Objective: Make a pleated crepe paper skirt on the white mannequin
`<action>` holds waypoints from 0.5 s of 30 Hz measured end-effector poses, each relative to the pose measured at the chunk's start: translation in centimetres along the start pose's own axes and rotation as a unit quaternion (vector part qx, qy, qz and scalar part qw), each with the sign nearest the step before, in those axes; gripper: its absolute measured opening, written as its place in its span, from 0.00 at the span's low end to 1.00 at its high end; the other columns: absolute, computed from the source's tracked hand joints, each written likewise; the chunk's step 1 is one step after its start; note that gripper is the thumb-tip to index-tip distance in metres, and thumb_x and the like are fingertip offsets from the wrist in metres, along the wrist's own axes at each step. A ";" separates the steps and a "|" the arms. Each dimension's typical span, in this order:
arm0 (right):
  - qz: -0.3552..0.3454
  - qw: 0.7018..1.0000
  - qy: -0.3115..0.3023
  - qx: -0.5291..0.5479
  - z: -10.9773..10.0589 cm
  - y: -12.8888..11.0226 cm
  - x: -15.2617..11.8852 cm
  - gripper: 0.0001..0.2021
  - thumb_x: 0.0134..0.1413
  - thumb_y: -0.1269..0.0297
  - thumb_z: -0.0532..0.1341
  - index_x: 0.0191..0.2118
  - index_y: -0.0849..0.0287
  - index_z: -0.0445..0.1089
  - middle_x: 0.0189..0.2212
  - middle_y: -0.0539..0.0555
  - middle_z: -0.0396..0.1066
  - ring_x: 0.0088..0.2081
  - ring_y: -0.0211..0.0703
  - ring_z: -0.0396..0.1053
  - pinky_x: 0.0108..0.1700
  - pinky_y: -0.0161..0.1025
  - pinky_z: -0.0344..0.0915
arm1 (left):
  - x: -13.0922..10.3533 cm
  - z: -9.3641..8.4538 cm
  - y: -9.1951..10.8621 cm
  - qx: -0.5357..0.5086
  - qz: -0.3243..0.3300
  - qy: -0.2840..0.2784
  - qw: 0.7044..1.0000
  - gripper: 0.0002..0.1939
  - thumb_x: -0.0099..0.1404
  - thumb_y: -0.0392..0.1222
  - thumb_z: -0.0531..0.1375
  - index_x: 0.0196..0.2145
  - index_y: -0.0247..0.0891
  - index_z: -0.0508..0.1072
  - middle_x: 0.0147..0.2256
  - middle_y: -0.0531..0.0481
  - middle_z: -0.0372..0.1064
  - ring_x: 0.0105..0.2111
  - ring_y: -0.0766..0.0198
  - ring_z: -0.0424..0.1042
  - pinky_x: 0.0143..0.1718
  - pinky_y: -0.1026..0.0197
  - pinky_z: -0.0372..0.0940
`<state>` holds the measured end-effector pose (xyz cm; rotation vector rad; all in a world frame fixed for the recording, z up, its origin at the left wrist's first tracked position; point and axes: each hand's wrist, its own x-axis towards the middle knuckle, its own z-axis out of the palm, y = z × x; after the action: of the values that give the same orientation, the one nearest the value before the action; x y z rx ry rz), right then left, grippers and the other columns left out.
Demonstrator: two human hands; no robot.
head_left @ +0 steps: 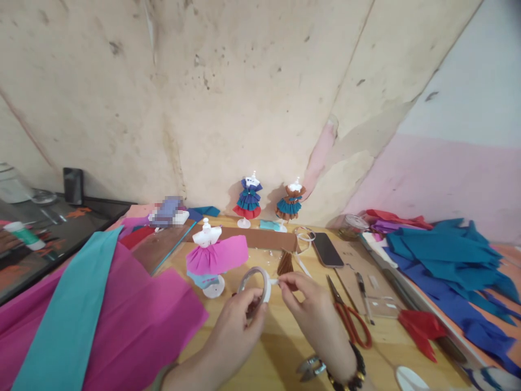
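Observation:
My left hand grips a roll of white tape, thumb and fingers closed around its ring. The loose end of the tape is pinched between the fingertips of my right hand, a short strip stretching between the two hands. Just left of the roll stands a small white dress-form stand wearing a gathered pink paper skirt with light blue beneath. A bundle of brown paper strips lies behind my right fingertips.
Two dressed miniature forms, one blue and red, one brown and teal, stand by the wall. Scissors, thread snips and a phone lie right. Pink paper and teal sheets flank the table.

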<state>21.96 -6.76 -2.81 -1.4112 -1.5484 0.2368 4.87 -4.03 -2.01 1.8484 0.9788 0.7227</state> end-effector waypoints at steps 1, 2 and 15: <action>0.039 0.999 -0.009 0.027 -0.3 0.2 0.2 0.07 0.57 0.65 0.59 0.31 0.59 0.74 0.29 0.56 0.77 0.31 0.46 0.74 0.36 0.41 0.69 | 0.0 0.0 -0.1 0.003 0.000 -0.002 1.000 0.12 0.66 0.43 0.51 0.33 0.38 0.71 0.25 0.52 0.62 0.27 0.63 0.62 0.26 0.64 0.54; 0.083 0.994 -0.018 0.061 -0.6 0.4 0.4 0.08 0.56 0.63 0.60 0.31 0.59 0.74 0.28 0.56 0.76 0.31 0.46 0.73 0.35 0.40 0.69 | 0.1 0.0 -0.1 0.006 0.000 -0.003 1.000 0.11 0.65 0.43 0.51 0.32 0.38 0.70 0.25 0.53 0.61 0.27 0.63 0.61 0.26 0.65 0.54; 0.265 0.915 -0.096 0.290 -0.4 2.2 1.4 0.20 0.43 0.47 0.71 0.33 0.61 0.74 0.23 0.51 0.75 0.26 0.40 0.72 0.34 0.40 0.70 | 0.8 0.5 -1.9 0.051 -0.048 -0.093 0.993 0.16 0.66 0.50 0.53 0.27 0.37 0.70 0.24 0.54 0.67 0.26 0.64 0.64 0.27 0.64 0.54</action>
<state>23.93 -5.12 -3.42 -1.3086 -1.0703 1.1003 5.00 -3.02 -3.87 1.9050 0.9914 0.4411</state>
